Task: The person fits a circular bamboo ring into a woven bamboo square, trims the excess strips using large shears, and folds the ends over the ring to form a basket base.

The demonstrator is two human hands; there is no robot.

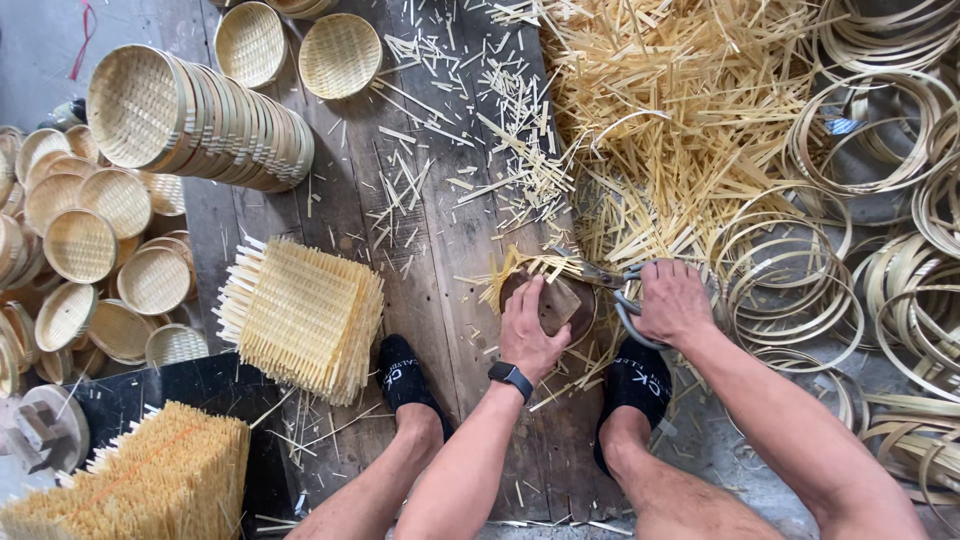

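stacked woven trays, square mat stack, bamboo hoops

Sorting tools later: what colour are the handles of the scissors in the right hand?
Grey, seen in the head view: the scissors handles loop under the right hand.
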